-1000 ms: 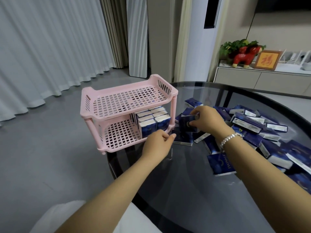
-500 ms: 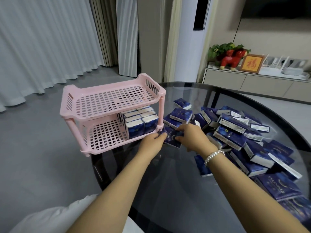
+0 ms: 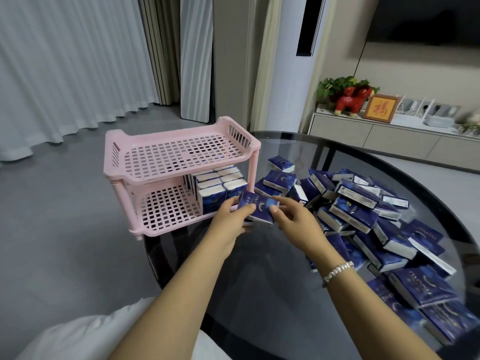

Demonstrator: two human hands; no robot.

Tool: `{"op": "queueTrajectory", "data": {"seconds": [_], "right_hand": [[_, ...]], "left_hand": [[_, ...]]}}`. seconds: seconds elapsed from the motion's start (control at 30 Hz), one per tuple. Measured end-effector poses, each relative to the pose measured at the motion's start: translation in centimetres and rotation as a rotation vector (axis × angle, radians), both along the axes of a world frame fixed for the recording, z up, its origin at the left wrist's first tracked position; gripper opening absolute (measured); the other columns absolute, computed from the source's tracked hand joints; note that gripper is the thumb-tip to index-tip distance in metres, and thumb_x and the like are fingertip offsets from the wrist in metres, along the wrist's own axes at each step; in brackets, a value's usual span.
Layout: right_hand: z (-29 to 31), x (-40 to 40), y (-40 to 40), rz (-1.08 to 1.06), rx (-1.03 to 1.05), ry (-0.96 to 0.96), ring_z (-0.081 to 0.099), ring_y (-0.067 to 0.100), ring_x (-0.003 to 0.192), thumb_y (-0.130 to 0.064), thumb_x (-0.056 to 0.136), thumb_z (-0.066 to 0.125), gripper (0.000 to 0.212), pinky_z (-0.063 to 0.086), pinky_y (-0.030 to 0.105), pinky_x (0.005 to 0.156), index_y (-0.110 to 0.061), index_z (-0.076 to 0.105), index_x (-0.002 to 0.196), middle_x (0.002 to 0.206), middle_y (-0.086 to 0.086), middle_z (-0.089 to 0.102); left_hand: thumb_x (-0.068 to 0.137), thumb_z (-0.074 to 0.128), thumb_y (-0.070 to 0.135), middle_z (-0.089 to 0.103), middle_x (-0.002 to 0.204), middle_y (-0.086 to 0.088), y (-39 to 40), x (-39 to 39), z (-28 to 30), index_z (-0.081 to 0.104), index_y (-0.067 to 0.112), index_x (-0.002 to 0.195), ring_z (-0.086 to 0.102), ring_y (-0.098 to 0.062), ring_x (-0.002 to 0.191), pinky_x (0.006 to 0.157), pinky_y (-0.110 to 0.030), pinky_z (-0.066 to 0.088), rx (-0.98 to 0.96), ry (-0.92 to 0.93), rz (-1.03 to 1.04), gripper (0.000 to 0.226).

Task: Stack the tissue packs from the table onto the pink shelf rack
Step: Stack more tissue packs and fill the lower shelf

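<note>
A pink two-tier shelf rack stands at the left edge of the round glass table. Several blue and white tissue packs stand packed at the right end of its lower tier; the top tier holds nothing. Both hands hold one blue tissue pack just in front of the rack's right front leg. My left hand grips its left end, and my right hand, with a bead bracelet on the wrist, pinches its right end. A heap of loose tissue packs lies on the table to the right.
The table's dark rim curves round the far and right sides. Grey floor and white curtains lie to the left. A low cabinet with a red horse figure, a plant and a framed picture stands behind the table. My white clothing shows at the bottom left.
My right hand took a pack from the heap and brought it to my left hand near the rack's right front corner. Both hands now hold it, slightly raised.
</note>
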State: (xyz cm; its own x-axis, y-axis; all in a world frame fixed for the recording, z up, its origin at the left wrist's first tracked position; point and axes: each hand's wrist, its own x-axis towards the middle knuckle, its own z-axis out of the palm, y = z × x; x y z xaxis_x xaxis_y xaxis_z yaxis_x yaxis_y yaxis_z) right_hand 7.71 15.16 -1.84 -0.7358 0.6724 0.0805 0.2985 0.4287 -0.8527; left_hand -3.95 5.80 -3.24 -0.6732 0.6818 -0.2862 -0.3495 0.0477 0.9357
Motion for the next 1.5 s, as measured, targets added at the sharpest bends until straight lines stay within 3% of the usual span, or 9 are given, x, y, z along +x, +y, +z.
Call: {"op": "queueTrajectory", "data": {"seconds": [0.13, 0.33, 0.57, 0.8, 0.9, 1.0, 1.2, 1.37, 1.5], "right_hand": [[0.7, 0.7, -0.7, 0.136, -0.204, 0.067, 0.061, 0.002, 0.098, -0.026, 0.09, 0.06, 0.055, 0.051, 0.027, 0.091, -0.03, 0.037, 0.139, 0.11, -0.016, 0.061], [2.3, 1.6, 0.2, 0.281, 0.246, -0.113, 0.031, 0.0, 0.13, -0.008, 0.087, 0.062, 0.076, 0.035, 0.023, 0.105, -0.039, 0.024, 0.144, 0.139, -0.022, 0.034], [1.6, 0.9, 0.9, 0.317, 0.333, -0.245, 0.05, 0.003, 0.114, -0.016, 0.081, 0.07, 0.059, 0.04, 0.016, 0.09, -0.03, 0.049, 0.134, 0.133, -0.015, 0.052], [1.8, 1.1, 1.9, 0.275, 0.335, -0.204, 0.052, -0.004, 0.103, -0.039, 0.084, 0.063, 0.047, 0.038, 0.004, 0.079, -0.032, 0.054, 0.13, 0.116, -0.021, 0.057], [2.1, 0.3, 3.2, 0.078, 0.565, -0.184, 0.056, 0.016, 0.106, -0.029, 0.092, 0.056, 0.033, 0.045, 0.023, 0.088, -0.02, 0.061, 0.123, 0.114, -0.004, 0.065], [2.0, -1.3, 4.7, -0.017, 0.748, -0.455, 0.042, 0.027, 0.114, -0.023, 0.094, 0.051, 0.034, 0.033, 0.034, 0.099, -0.019, 0.057, 0.127, 0.128, 0.005, 0.057], [1.9, -3.3, 6.4, -0.054, 0.733, -0.837, 0.031, 0.034, 0.132, -0.036, 0.088, 0.059, 0.05, 0.028, 0.042, 0.107, -0.01, 0.047, 0.13, 0.138, 0.014, 0.045], [2.8, -2.9, 6.1, -0.012, 0.643, -0.795, 0.037, 0.032, 0.125, -0.035, 0.08, 0.069, 0.053, 0.035, 0.037, 0.101, -0.012, 0.053, 0.125, 0.132, 0.014, 0.039], [2.9, -1.4, 5.3, 0.02, 0.475, -0.519, 0.045, 0.023, 0.115, -0.021, 0.081, 0.07, 0.036, 0.033, 0.025, 0.085, -0.015, 0.059, 0.115, 0.126, 0.007, 0.043]], "left_hand": [[0.088, 0.062, 0.007, 0.063, 0.121, -0.014, -0.8, -0.1, 0.2, 0.05, 0.009, 0.131, 0.063, -0.026, 0.107, 0.096, -0.043, 0.051, 0.039, -0.021, -0.096, 0.044], [0.08, 0.075, 0.018, 0.06, 0.124, 0.003, -2.1, -0.5, 0.4, 0.046, 0.026, 0.134, 0.058, -0.012, 0.111, 0.101, -0.031, 0.045, -0.202, 0.493, -0.394, 0.061], [0.078, 0.077, 0.019, 0.056, 0.12, 0.013, -2.4, -0.5, 0.5, 0.047, 0.028, 0.136, 0.052, -0.007, 0.112, 0.092, -0.019, 0.036, -0.246, 0.693, -0.47, 0.066], [0.078, 0.076, 0.025, 0.058, 0.124, 0.01, -1.6, -0.9, -0.5, 0.045, 0.026, 0.134, 0.054, -0.009, 0.111, 0.096, -0.026, 0.043, -0.216, 0.613, -0.41, 0.064], [0.081, 0.074, 0.026, 0.061, 0.116, 0.006, -1.3, -1.1, -0.5, 0.05, 0.026, 0.119, 0.058, -0.013, 0.106, 0.094, -0.033, 0.048, -0.152, 0.437, -0.255, 0.045], [0.08, 0.075, 0.024, 0.064, 0.116, -0.001, -1.0, -1.2, -0.4, 0.054, 0.02, 0.114, 0.063, -0.017, 0.104, 0.092, -0.035, 0.053, -0.037, 0.213, -0.16, 0.039], [0.082, 0.072, 0.018, 0.067, 0.1, 0.001, -1.0, -1.4, -0.4, 0.057, 0.02, 0.098, 0.066, -0.014, 0.093, 0.091, -0.035, 0.053, 0.021, 0.099, -0.114, 0.022], [0.079, 0.076, 0.024, 0.068, 0.11, -0.002, -1.0, -1.7, -0.6, 0.058, 0.017, 0.107, 0.066, -0.019, 0.102, 0.096, -0.04, 0.051, -0.03, 0.108, -0.11, 0.034], [0.076, 0.079, 0.028, 0.068, 0.111, -0.001, -1.2, -1.9, -0.6, 0.059, 0.018, 0.113, 0.065, -0.019, 0.103, 0.096, -0.043, 0.051, -0.06, 0.132, -0.073, 0.043]]}}
